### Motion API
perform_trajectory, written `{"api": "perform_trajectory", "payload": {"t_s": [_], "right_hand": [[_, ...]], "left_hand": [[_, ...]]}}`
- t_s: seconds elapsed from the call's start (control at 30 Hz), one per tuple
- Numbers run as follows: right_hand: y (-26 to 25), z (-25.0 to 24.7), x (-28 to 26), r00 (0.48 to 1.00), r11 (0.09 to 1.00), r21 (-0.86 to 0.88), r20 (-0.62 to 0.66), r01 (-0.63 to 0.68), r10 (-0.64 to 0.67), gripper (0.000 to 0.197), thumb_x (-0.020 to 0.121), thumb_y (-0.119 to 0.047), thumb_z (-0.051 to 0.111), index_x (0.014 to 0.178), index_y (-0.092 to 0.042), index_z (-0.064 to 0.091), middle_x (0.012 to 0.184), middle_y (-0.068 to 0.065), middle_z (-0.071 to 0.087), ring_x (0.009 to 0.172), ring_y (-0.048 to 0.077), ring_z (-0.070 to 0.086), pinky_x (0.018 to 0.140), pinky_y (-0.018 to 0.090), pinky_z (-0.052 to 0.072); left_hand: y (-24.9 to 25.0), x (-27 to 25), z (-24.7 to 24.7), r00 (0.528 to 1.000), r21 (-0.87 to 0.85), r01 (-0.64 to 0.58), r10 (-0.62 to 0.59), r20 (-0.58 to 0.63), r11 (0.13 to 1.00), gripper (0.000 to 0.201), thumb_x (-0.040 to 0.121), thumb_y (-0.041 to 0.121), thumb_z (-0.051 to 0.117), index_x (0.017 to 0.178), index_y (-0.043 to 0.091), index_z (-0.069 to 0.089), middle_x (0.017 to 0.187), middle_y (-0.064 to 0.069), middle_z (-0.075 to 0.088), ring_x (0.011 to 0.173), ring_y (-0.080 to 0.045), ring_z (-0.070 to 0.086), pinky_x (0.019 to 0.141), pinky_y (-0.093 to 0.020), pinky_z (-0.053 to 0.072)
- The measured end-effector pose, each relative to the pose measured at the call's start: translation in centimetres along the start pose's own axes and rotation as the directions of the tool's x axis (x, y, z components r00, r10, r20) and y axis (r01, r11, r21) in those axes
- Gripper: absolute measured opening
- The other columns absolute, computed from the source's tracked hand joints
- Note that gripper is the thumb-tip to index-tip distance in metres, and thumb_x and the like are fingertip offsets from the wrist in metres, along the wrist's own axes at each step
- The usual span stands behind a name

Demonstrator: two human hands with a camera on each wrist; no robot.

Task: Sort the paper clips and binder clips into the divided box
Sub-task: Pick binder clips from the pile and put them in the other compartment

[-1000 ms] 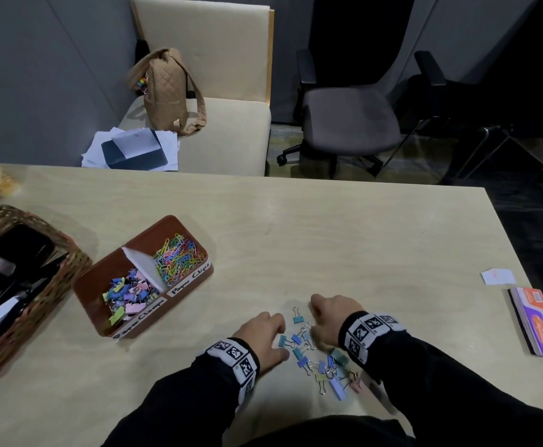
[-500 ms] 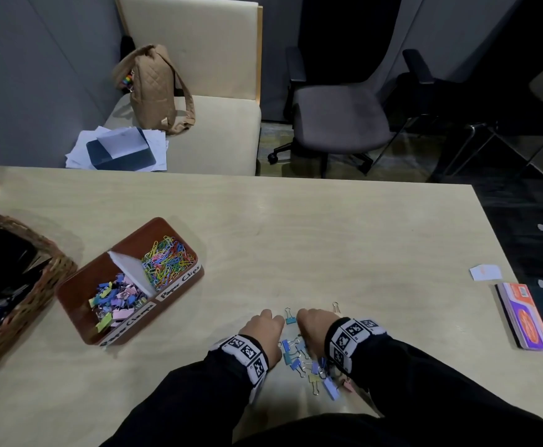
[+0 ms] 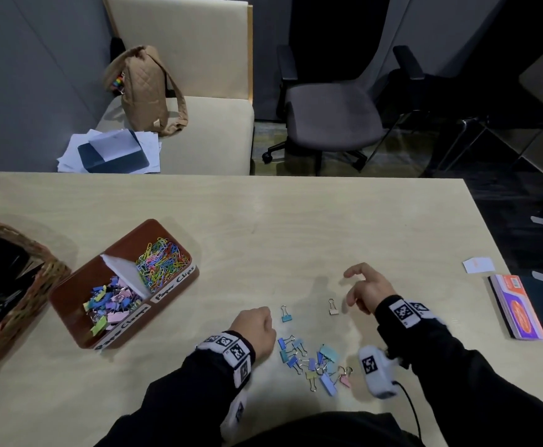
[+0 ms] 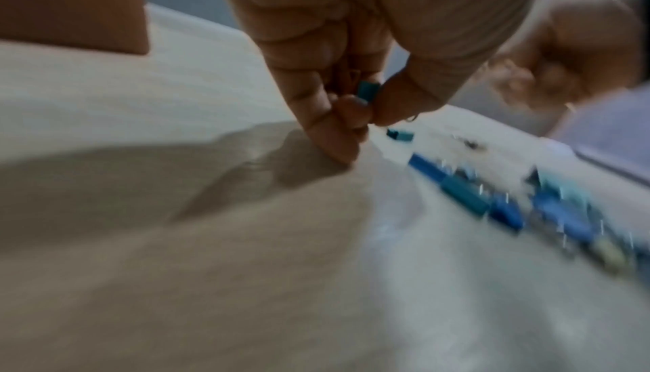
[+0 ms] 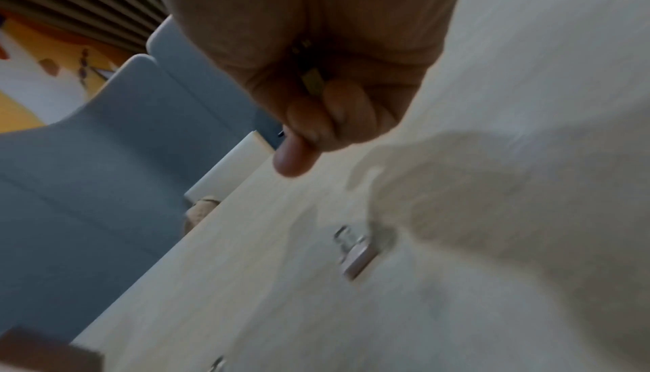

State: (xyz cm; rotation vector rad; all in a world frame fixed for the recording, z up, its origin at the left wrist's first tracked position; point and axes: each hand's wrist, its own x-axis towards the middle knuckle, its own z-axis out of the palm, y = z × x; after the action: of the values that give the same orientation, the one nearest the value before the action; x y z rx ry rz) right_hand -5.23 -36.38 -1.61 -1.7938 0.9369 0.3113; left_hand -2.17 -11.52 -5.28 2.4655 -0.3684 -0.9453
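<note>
A brown oblong divided box (image 3: 70,295) sits at the left of the head view on a pale wooden table (image 3: 296,227), its upper compartment heaped with multicoloured wire paper clips (image 3: 162,261) and its lower one with pastel binder clips (image 3: 110,303); a white divider (image 3: 125,269) separates them. Low in the centre of the frame, a loose cluster of blue, teal and pink binder clips (image 3: 315,362) lies unsorted, with a lone teal binder clip (image 3: 285,314) and a lone pale pink binder clip (image 3: 332,307) just above it. No paper clips show on the table, so the job looks mostly done, with only that last batch of binder clips left to move.

The left hand (image 3: 257,330), left of the cluster, is curled tight; the left wrist view shows its fingers pinching a small teal binder clip (image 4: 367,91). The right hand (image 3: 367,290), raised to the right of the pink clip, has its fingers bent, and the right wrist view shows something small and dark, partly olive, tucked in the closed palm (image 5: 311,83); what it is cannot be made out.

Both wrist views are blurred. A woven wicker basket (image 3: 22,285) is cut off at the left edge.
</note>
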Motion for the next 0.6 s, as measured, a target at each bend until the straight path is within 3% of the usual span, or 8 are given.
{"api": "perform_trajectory", "payload": {"t_s": [0.1,0.17,0.2,0.27,0.33,0.4,0.47,0.6], "right_hand": [[0.5,0.1,0.4,0.997,0.952,-0.307,0.067,-0.009,0.031,0.033,0.073,0.011,0.042,0.074,-0.01,0.067,0.076,0.016,0.07,0.072,0.028,0.064,0.065,0.029,0.047],[0.7,0.8,0.4,0.992,0.831,-0.556,0.106,0.008,0.061,0.021,0.089,-0.009,0.048,0.097,-0.007,0.067,0.107,0.013,0.067,0.1,0.027,0.062,0.081,0.029,0.046],[0.7,1.2,0.3,0.991,0.734,-0.677,0.122,0.048,0.048,0.025,0.093,-0.021,0.047,0.106,-0.006,0.064,0.113,0.012,0.064,0.102,0.026,0.059,0.082,0.029,0.045],[0.7,1.7,0.0,0.992,0.639,-0.766,0.122,0.069,0.039,0.035,0.089,-0.044,0.05,0.102,-0.012,0.06,0.105,0.008,0.064,0.091,0.023,0.058,0.075,0.028,0.046],[0.6,2.3,-0.3,0.995,0.6,-0.798,0.09,0.048,0.04,0.046,0.08,-0.06,0.057,0.097,-0.017,0.056,0.097,0.003,0.064,0.086,0.021,0.059,0.072,0.029,0.048],[0.6,2.9,-0.3,0.995,0.545,-0.837,0.094,0.059,0.036,0.046,0.081,-0.058,0.059,0.101,-0.016,0.056,0.1,0.003,0.065,0.09,0.022,0.061,0.074,0.03,0.049],[0.5,3.4,-0.3,0.995,0.533,-0.843,0.1,0.069,0.028,0.039,0.085,-0.047,0.057,0.106,-0.015,0.057,0.105,0.005,0.066,0.095,0.024,0.062,0.076,0.031,0.049],[0.3,3.4,-0.5,0.99,0.529,-0.845,0.127,0.075,0.062,0.033,0.079,-0.033,0.056,0.105,-0.013,0.06,0.104,0.008,0.065,0.094,0.026,0.062,0.073,0.027,0.049]], "left_hand": [[-0.2,0.8,0.0,0.997,-0.239,0.076,-0.079,-0.003,0.968,0.019,0.09,0.013,0.04,0.073,0.012,0.048,0.075,-0.005,0.053,0.069,-0.018,0.046,0.064,-0.03,0.042],[0.2,1.1,-0.1,0.995,-0.308,0.091,-0.095,0.001,0.947,0.019,0.092,0.017,0.039,0.075,0.013,0.047,0.078,-0.005,0.052,0.071,-0.018,0.045,0.069,-0.03,0.041],[0.5,1.2,-0.1,0.995,-0.311,0.098,-0.099,0.013,0.945,0.02,0.092,0.021,0.039,0.075,0.013,0.046,0.079,-0.004,0.054,0.072,-0.018,0.048,0.072,-0.032,0.044],[1.4,1.2,-0.4,0.992,-0.249,0.123,-0.113,0.053,0.961,0.021,0.087,0.035,0.044,0.078,0.016,0.048,0.082,0.0,0.06,0.074,-0.018,0.054,0.076,-0.034,0.048],[2.5,1.1,-0.7,0.994,-0.021,0.097,-0.096,0.044,0.995,0.031,0.075,0.05,0.05,0.084,0.021,0.05,0.082,0.001,0.062,0.074,-0.018,0.057,0.066,-0.031,0.046],[3.4,1.3,-0.8,0.999,0.254,0.031,-0.035,0.012,0.967,0.046,0.071,0.062,0.051,0.09,0.02,0.051,0.083,0.001,0.061,0.074,-0.021,0.055,0.06,-0.029,0.042],[4.1,1.8,-0.7,1.0,0.394,-0.009,0.005,0.012,0.919,0.051,0.076,0.065,0.05,0.096,0.018,0.053,0.09,-0.001,0.061,0.081,-0.024,0.056,0.064,-0.03,0.041],[5.3,2.7,-0.3,0.998,0.463,-0.036,0.007,0.065,0.886,0.035,0.089,0.041,0.049,0.105,0.011,0.059,0.103,-0.009,0.064,0.091,-0.028,0.061,0.069,-0.028,0.042]]}}
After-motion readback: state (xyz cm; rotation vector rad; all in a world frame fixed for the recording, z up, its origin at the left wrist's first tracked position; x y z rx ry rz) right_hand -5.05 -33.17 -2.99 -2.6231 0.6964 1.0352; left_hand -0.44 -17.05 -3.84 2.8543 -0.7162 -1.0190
